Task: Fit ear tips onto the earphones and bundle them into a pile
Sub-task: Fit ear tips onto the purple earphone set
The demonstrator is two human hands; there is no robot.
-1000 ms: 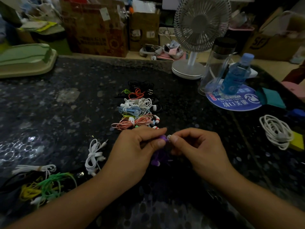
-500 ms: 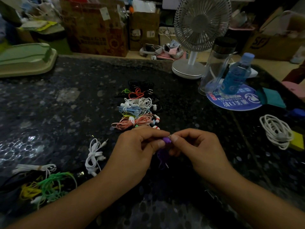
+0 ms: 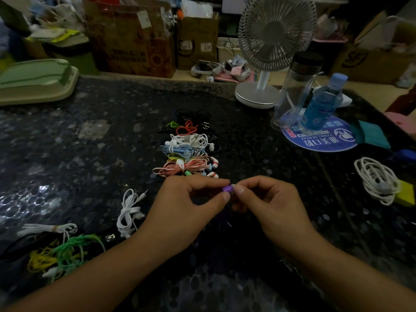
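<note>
Both hands meet just in front of the pile of bundled earphones (image 3: 188,152): left hand (image 3: 186,208) and right hand (image 3: 270,206) together pinch a purple earbud (image 3: 227,188) between fingertips.

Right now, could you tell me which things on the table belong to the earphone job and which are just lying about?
Job: purple earbud, pinched between left hand and right hand; pile of bundled earphones; loose white earphones; green and yellow tangle.

Lying about: fan; blue bottle; clear flask; coiled white cable.
</note>
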